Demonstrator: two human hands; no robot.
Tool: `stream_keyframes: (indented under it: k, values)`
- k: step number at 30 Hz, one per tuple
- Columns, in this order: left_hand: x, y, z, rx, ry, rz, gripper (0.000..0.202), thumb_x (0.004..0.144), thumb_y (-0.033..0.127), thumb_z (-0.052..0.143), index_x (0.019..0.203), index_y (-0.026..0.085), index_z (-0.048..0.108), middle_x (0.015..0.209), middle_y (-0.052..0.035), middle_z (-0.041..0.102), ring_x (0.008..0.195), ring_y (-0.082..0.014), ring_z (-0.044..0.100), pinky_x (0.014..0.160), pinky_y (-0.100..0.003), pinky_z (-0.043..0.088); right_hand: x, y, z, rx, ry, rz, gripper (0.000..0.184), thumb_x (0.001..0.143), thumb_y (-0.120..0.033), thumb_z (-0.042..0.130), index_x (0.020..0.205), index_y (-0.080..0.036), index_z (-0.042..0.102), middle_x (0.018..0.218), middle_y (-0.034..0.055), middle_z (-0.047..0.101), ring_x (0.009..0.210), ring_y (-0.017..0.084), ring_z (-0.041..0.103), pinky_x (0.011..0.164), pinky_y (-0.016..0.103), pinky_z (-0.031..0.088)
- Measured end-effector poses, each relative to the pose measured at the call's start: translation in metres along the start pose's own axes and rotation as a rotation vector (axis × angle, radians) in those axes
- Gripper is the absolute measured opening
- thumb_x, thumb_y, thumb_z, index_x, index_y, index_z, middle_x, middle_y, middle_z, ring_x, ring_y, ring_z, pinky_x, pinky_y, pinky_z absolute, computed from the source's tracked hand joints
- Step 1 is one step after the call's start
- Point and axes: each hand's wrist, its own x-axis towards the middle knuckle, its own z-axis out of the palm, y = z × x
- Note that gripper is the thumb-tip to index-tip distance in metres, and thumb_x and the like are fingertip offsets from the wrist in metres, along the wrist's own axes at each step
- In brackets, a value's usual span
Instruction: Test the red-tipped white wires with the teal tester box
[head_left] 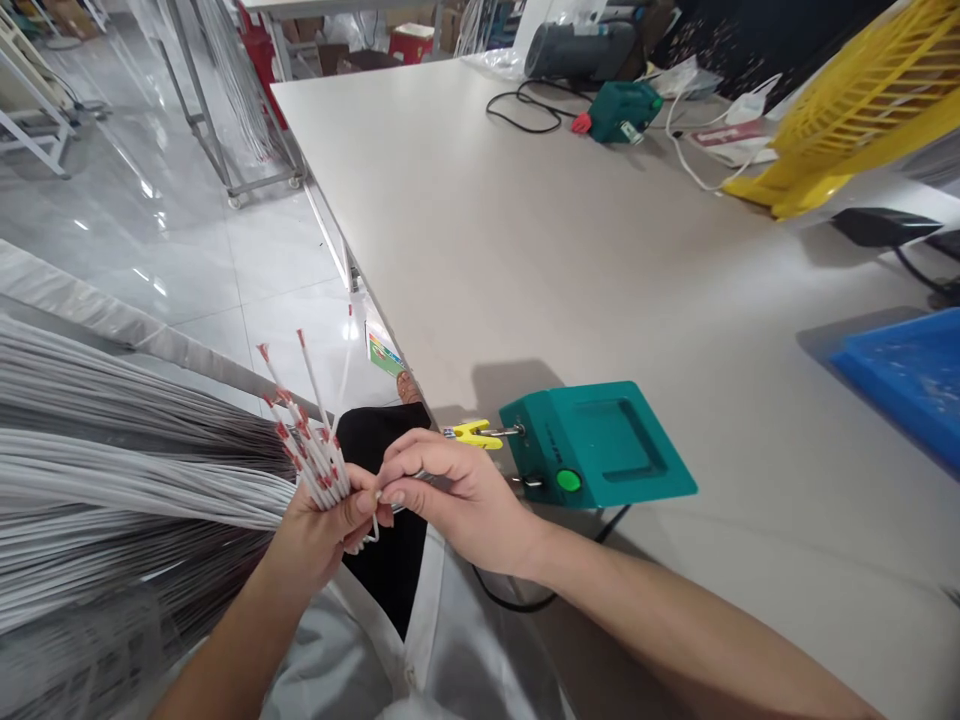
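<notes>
Head view: both hands (330,525) (450,495) off table edge (390,330), wires (311,455) pinched.

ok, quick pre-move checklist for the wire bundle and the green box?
1. Left hand grips the bundle of white wires: ok.
2. Red wire tips fanned up, visible: ok.
3. Right hand pinches at the bundle: ok; single wire separated: cannot tell.
4. Green machine sits flat on the table: ok.
5. Yellow clip at the machine's front unobstructed: ok.
6. Machine powered: cannot tell.
</notes>
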Motion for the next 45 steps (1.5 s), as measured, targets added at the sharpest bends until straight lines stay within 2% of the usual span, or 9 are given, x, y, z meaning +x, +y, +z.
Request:
stream_keyframes:
  k: [4, 7, 14, 18, 22, 27, 34, 38, 45]
  values:
    - [0.001, -0.001, 0.004, -0.066, 0.024, -0.023, 0.032, 0.059, 0.042, 0.076, 0.058, 0.014, 0.061, 0.051, -0.0002, 0.054, 0.039, -0.0049, 0.035, 0.034, -0.016, 0.022, 0.0, 0.004, 0.008, 0.313, 0.021, 0.153, 0.011, 0.076, -0.026, 0.063, 0.074, -0.015, 0.064, 0.079, 0.0001, 0.052, 0.059, 0.008, 0.058, 0.058, 0.025, 0.052]
    - [0.002, -0.003, 0.006, -0.092, 0.042, -0.016, 0.029, 0.061, 0.039, 0.076, 0.061, 0.014, 0.061, 0.052, 0.0001, 0.054, 0.04, -0.0049, 0.038, 0.035, -0.015, 0.025, 0.0, 0.006, 0.01, 0.308, 0.058, 0.148, 0.01, 0.077, -0.023, 0.061, 0.073, -0.014, 0.064, 0.076, -0.0001, 0.052, 0.056, 0.008, 0.056, 0.056, 0.025, 0.051]
    - [-0.003, -0.008, 0.005, 0.16, 0.077, 0.105, 0.016, 0.077, 0.031, 0.064, 0.073, 0.015, 0.064, 0.056, 0.0016, 0.054, 0.042, -0.0057, 0.039, 0.038, -0.018, 0.027, -0.009, 0.007, 0.003, -0.727, 0.226, -0.351, 0.015, 0.083, -0.016, 0.05, 0.082, -0.014, 0.065, 0.077, 0.0062, 0.064, 0.072, 0.014, 0.056, 0.066, 0.029, 0.046]
    - [-0.005, -0.01, 0.006, 0.38, 0.104, 0.137, 0.02, 0.082, 0.031, 0.057, 0.072, 0.014, 0.062, 0.045, 0.0046, 0.045, 0.041, -0.0072, 0.039, 0.04, -0.02, 0.028, -0.009, 0.01, -0.006, -1.184, 0.085, -0.556, 0.017, 0.085, -0.017, 0.047, 0.079, -0.015, 0.062, 0.075, 0.0058, 0.061, 0.072, 0.017, 0.053, 0.066, 0.032, 0.042]
    - [-0.004, -0.014, 0.012, 0.421, 0.175, 0.136, 0.022, 0.083, 0.032, 0.057, 0.071, 0.014, 0.061, 0.046, 0.0041, 0.046, 0.042, -0.0078, 0.04, 0.041, -0.021, 0.03, -0.007, 0.01, -0.014, -1.4, -0.059, -0.674, 0.018, 0.085, -0.013, 0.045, 0.077, -0.013, 0.061, 0.073, 0.0062, 0.058, 0.074, 0.019, 0.052, 0.065, 0.034, 0.039]
    - [-0.001, -0.021, 0.013, 0.338, 0.207, 0.132, 0.021, 0.081, 0.033, 0.058, 0.074, 0.014, 0.062, 0.049, 0.0031, 0.049, 0.042, -0.0083, 0.04, 0.041, -0.021, 0.029, -0.014, 0.005, -0.019, -1.336, -0.156, -0.508, 0.02, 0.084, -0.014, 0.04, 0.074, -0.014, 0.058, 0.072, 0.0066, 0.056, 0.069, 0.017, 0.05, 0.061, 0.031, 0.039]
    - [-0.002, -0.02, 0.009, 0.349, 0.142, 0.15, 0.02, 0.083, 0.033, 0.056, 0.078, 0.015, 0.064, 0.046, 0.0038, 0.047, 0.042, -0.0084, 0.04, 0.041, -0.021, 0.028, -0.021, 0.001, -0.018, -0.881, 0.038, -0.142, 0.02, 0.086, -0.023, 0.044, 0.096, -0.015, 0.059, 0.091, 0.0083, 0.06, 0.079, 0.016, 0.056, 0.066, 0.027, 0.046]
    - [-0.004, -0.011, 0.011, 0.434, 0.075, 0.099, 0.023, 0.082, 0.035, 0.057, 0.077, 0.014, 0.065, 0.047, 0.003, 0.049, 0.04, -0.0083, 0.042, 0.04, -0.021, 0.031, -0.014, 0.005, -0.015, -0.8, -0.035, -0.216, 0.02, 0.087, -0.018, 0.042, 0.08, -0.016, 0.06, 0.079, 0.0053, 0.061, 0.075, 0.013, 0.057, 0.064, 0.023, 0.045]
    - [0.001, -0.014, 0.018, 0.477, 0.152, 0.081, 0.025, 0.075, 0.038, 0.063, 0.075, 0.013, 0.064, 0.045, 0.0021, 0.054, 0.038, -0.0095, 0.045, 0.04, -0.021, 0.036, -0.021, 0.001, -0.025, -1.307, -0.137, -0.489, 0.023, 0.084, -0.018, 0.042, 0.067, -0.016, 0.057, 0.065, 0.004, 0.056, 0.059, 0.015, 0.05, 0.056, 0.03, 0.038]
